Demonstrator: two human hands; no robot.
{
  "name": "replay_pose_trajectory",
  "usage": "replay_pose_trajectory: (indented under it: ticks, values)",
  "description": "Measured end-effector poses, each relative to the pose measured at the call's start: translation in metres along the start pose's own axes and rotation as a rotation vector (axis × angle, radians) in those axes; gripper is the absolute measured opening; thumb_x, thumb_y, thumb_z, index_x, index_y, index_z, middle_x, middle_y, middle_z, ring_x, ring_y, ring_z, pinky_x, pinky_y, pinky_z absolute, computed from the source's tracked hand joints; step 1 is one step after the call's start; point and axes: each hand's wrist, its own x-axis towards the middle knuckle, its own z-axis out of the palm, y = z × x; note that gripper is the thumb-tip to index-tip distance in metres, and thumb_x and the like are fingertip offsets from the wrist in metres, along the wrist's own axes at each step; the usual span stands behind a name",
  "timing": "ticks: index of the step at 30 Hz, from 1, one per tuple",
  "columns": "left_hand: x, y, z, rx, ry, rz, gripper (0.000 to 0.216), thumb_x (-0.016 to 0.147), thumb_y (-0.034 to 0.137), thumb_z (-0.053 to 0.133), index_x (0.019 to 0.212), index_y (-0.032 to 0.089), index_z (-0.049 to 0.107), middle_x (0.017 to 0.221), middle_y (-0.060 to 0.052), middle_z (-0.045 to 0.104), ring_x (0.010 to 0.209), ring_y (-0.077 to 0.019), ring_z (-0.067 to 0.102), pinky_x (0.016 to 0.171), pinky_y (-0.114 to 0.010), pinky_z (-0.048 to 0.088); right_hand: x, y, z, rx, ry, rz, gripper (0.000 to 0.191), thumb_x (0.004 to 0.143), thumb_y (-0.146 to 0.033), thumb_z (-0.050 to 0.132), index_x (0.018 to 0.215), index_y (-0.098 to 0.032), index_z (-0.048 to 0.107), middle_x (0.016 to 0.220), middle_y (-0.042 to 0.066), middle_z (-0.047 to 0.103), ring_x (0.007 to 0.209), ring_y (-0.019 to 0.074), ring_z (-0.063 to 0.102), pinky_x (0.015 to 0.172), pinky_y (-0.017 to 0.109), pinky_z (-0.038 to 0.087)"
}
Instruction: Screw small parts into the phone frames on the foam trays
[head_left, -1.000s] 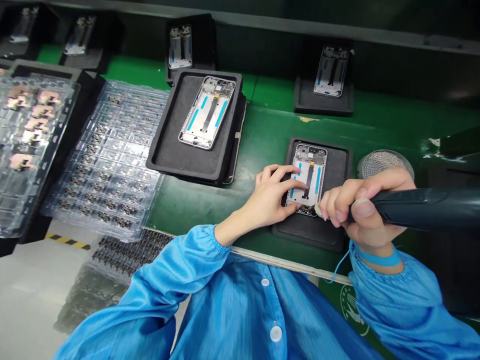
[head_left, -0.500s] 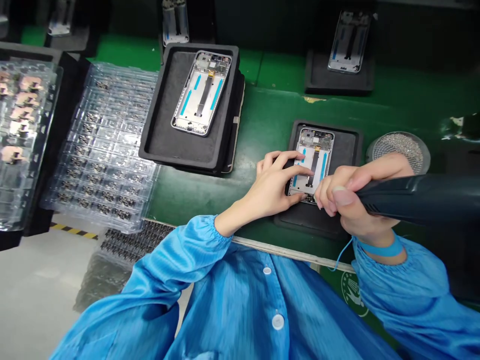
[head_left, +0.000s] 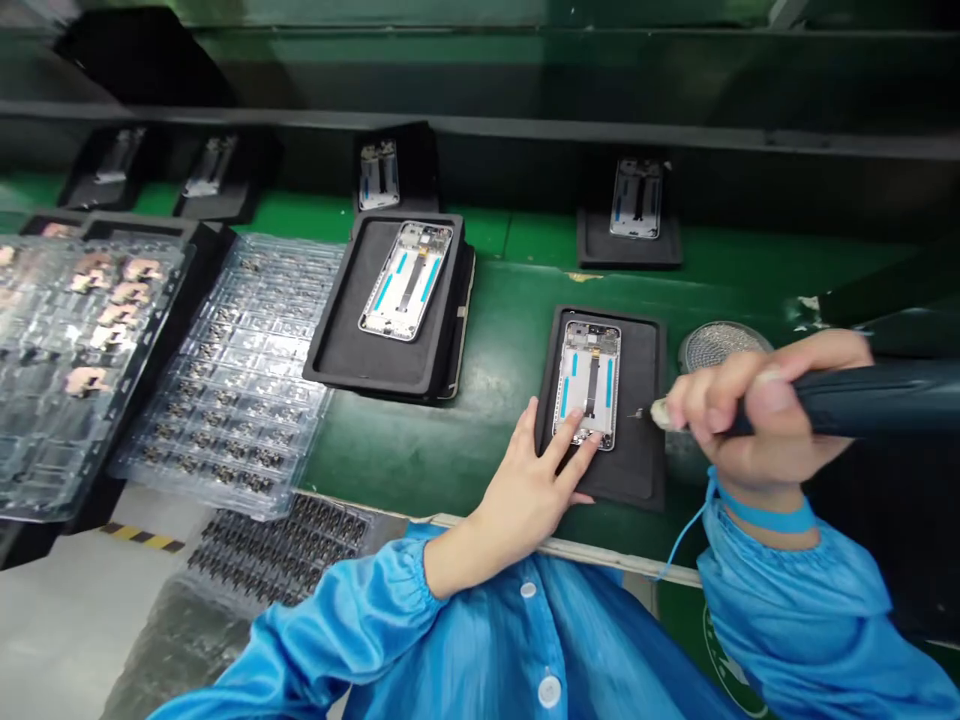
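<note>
An opened phone (head_left: 604,385) lies face down on a black foam tray (head_left: 637,470) in front of me, its inner frame, blue strips and dark flex cable showing. My left hand (head_left: 529,490) rests at the phone's lower end; its fingers are spread, with two fingertips touching the frame. To the right, my right hand (head_left: 765,410) is closed around a dark electric screwdriver (head_left: 885,400). The screwdriver's pale nose and thin bit point left, above the tray's right part and apart from the phone. Motion blurs the right hand a little.
A round dish of small screws (head_left: 724,342) sits beyond my right hand. Left stands a tray stack (head_left: 337,350) with another opened phone (head_left: 407,280) on top. Clear plastic trays of small parts (head_left: 232,380) lie farther left. More phones on trays (head_left: 636,200) line the back.
My right hand has drawn the screwdriver right, away from the phone's lower end. My left hand has slid down the phone, its fingers now straighter. The camera view has tilted up.
</note>
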Motion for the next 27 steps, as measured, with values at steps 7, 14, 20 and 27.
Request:
replay_pose_trajectory:
  ticks: [7, 14, 20, 27]
  values:
    - [0.008, -0.041, -0.030, 0.028, 0.247, 0.038, 0.079, 0.133, 0.031, 0.067, 0.207, 0.020, 0.041, 0.201, -0.031, 0.059, 0.194, -0.0453, 0.055, 0.160, -0.084, 0.042, 0.020, -0.021, -0.023, -0.126, 0.344, -0.115, 0.039, 0.104, -0.047, 0.105, 0.100, -0.036, 0.068, 0.062, -0.010, 0.056, 0.040, 0.0173, 0.040, 0.039, 0.040, 0.051]
    - [0.140, -0.106, -0.064, 0.095, 0.372, -0.284, 0.059, 0.132, 0.028, 0.059, 0.191, 0.021, 0.068, 0.204, -0.024, 0.059, 0.193, -0.0483, 0.054, 0.163, -0.085, 0.029, 0.030, -0.018, -0.040, -0.072, 0.480, -0.248, 0.041, 0.102, -0.042, 0.100, 0.096, -0.032, 0.061, 0.062, -0.009, 0.050, 0.042, 0.0149, 0.040, 0.040, 0.034, 0.049]
    - [0.247, -0.143, -0.088, 0.061, 0.207, -0.550, 0.068, 0.125, 0.017, 0.063, 0.192, 0.021, 0.064, 0.201, -0.029, 0.061, 0.190, -0.0469, 0.057, 0.159, -0.081, 0.033, 0.040, -0.002, -0.051, -0.051, 0.509, -0.245, 0.039, 0.098, -0.042, 0.102, 0.102, -0.033, 0.064, 0.062, -0.011, 0.056, 0.041, 0.0160, 0.045, 0.041, 0.032, 0.050]
    - [0.283, -0.116, -0.070, 0.044, 0.102, -0.404, 0.041, 0.127, 0.022, 0.074, 0.167, 0.023, 0.081, 0.181, -0.025, 0.072, 0.174, -0.0440, 0.062, 0.140, -0.062, 0.056, 0.048, 0.005, -0.072, -0.073, 0.580, -0.266, 0.038, 0.098, -0.042, 0.100, 0.103, -0.031, 0.064, 0.062, -0.012, 0.059, 0.041, 0.0149, 0.049, 0.043, 0.029, 0.050]
